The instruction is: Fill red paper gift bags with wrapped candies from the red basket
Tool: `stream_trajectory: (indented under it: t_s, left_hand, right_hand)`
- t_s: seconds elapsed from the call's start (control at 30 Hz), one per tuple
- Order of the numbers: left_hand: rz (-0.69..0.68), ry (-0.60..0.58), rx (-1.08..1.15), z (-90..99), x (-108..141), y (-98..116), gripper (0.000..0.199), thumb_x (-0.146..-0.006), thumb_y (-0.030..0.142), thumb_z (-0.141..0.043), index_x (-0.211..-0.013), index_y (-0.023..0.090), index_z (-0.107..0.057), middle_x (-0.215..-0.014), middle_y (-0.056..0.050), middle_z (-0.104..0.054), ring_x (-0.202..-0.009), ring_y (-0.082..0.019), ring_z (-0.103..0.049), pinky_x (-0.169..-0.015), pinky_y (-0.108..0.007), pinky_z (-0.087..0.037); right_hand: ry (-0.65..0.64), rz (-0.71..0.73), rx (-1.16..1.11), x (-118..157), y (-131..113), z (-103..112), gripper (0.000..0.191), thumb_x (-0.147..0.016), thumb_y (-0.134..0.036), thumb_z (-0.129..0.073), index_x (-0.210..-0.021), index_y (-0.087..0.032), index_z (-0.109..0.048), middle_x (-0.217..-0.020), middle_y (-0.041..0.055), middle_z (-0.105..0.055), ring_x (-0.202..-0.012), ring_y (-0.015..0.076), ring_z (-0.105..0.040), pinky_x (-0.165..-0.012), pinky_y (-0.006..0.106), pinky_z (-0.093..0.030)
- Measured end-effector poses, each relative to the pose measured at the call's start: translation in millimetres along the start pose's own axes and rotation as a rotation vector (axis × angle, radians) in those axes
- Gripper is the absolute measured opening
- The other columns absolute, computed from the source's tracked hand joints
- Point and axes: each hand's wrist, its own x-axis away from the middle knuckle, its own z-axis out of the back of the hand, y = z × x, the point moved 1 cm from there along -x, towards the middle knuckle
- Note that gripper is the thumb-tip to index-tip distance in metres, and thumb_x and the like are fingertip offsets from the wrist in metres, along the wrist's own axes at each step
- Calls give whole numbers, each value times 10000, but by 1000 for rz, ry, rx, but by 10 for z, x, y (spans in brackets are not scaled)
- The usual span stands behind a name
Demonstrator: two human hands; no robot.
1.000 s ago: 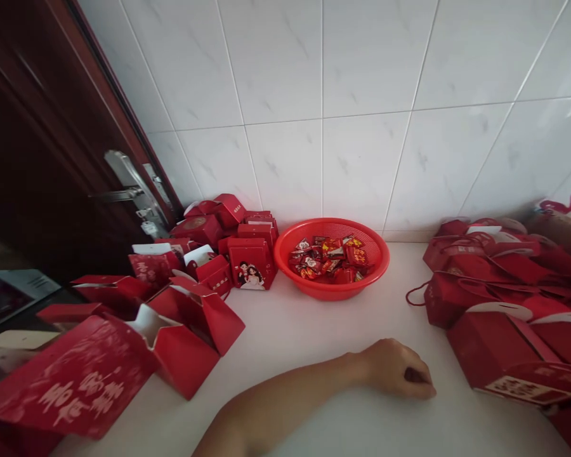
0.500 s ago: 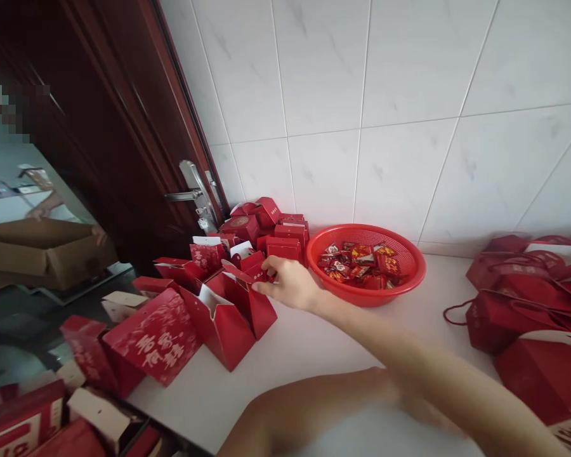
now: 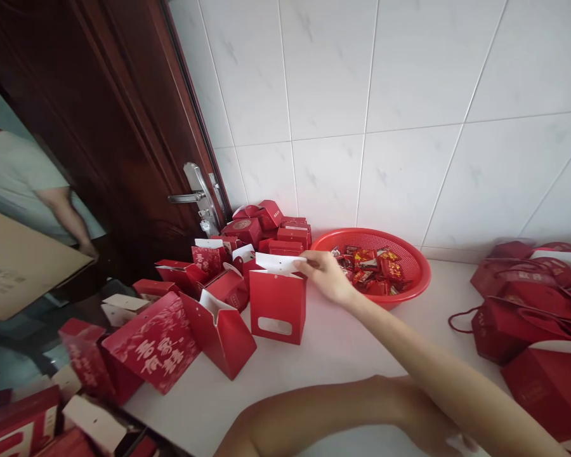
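My right hand (image 3: 326, 274) is closed on the white-lined top flap of a red paper gift box (image 3: 276, 304), thumb and fingers pinching its right corner. The box stands upright, its top open, with a small clear window low on its front. Beside it are another open red box (image 3: 223, 336) and a box with white lettering (image 3: 157, 346). My left forearm crosses below, and my left hand (image 3: 426, 412) lies partly behind my right forearm. A small whitish patch shows near its fingers, which I cannot make out.
A red plastic basket (image 3: 421, 276) of wrapped sweets (image 3: 366, 266) stands against the tiled wall. More red boxes (image 3: 240, 231) crowd the left; red bags (image 3: 509, 330) lie right. Beyond the door (image 3: 99, 114), a person (image 3: 33, 171) has a cardboard box (image 3: 23, 266).
My right hand has moved right, and the gift box in it now stands upright, apart from the neighbouring box. Beyond the door, the person has come into fuller view and the cardboard box has tilted.
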Motion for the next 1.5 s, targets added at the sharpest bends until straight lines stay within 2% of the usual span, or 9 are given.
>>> stream_trajectory:
  t_s: [0.1, 0.2, 0.33, 0.47, 0.77, 0.97, 1.13, 1.4, 1.5]
  left_hand:
    - [-128, -287, 36, 230, 304, 105, 63, -709, 208, -750, -687, 241, -700, -835, -22, -766, -855, -228, -756, -604, -274, -578]
    - [-225, -224, 107, 533, 723, 249, 111, -827, 298, -670, -907, 282, -745, -952, -11, -750, -849, -200, -738, -583, -275, -555]
    - [-26, 474, 120, 968, 1243, 267, 231, -965, 315, -558, -1088, 225, -733, -1081, -56, -727, -1044, -188, -679, -949, -278, -515]
    - [350, 760, 29, 1215, 1501, -50, 248, -949, 309, -564, -1117, 227, -728, -1140, -48, -707, -1027, -190, -663, -914, -298, -520]
    - [481, 483, 237, 1226, 1473, -529, 244, -928, 350, -582, -899, 175, -749, -862, 3, -746, -767, -146, -642, -685, -221, -447]
    - [416, 439, 283, 1220, 1425, -528, 269, -934, 404, -606, -952, 178, -752, -927, -3, -751, -838, -151, -655, -745, -217, -463]
    - [422, 547, 346, 1226, 1414, -672, 372, -965, 485, -547, -1033, 176, -741, -976, -19, -755, -923, -175, -676, -818, -240, -501]
    - [562, 668, 197, 1172, 1214, -1202, 311, -924, 391, -548, -1044, 178, -740, -1103, -58, -758, -1044, -223, -678, -935, -310, -511]
    - [643, 443, 127, 1172, 993, -1424, 292, -892, 323, -536, -1021, 180, -756, -1103, -56, -766, -1019, -225, -688, -895, -287, -507]
  right_hand:
    - [-49, -4, -64, 214, -105, 428, 306, -860, -440, -608, -723, -167, -628, -693, -2, -579, -659, 140, -518, -628, 267, -408]
    - [-96, -79, -93, 453, -169, 807, 337, -841, -486, -669, -750, -162, -659, -753, 22, -632, -713, 161, -578, -662, 278, -456]
    - [-135, -155, -85, 698, -182, 1148, 340, -821, -493, -714, -724, -169, -686, -717, 21, -641, -679, 157, -588, -635, 275, -468]
    - [-122, -221, -127, 805, -131, 1304, 320, -801, -491, -742, -742, -177, -737, -743, 26, -676, -726, 165, -620, -701, 288, -509]
    - [-321, -209, -31, 808, 88, 1566, 406, -806, -551, -719, -815, -150, -780, -810, 53, -725, -760, 167, -623, -723, 281, -491]
    - [63, -217, -30, 620, 261, 1743, 458, -819, -586, -672, -884, -139, -749, -830, 93, -744, -793, 194, -673, -809, 327, -529]
    - [249, -243, 303, 363, 677, 1677, 263, -795, -397, -615, -680, -166, -668, -675, 32, -656, -639, 155, -570, -624, 279, -446]
    - [282, -270, 372, 283, 946, 1606, 187, -732, -308, -577, -587, -190, -586, -650, 10, -595, -619, 148, -522, -594, 271, -381]
    - [268, -276, 345, 308, 952, 1622, 210, -735, -319, -571, -568, -192, -572, -613, 1, -570, -598, 142, -507, -583, 269, -377]
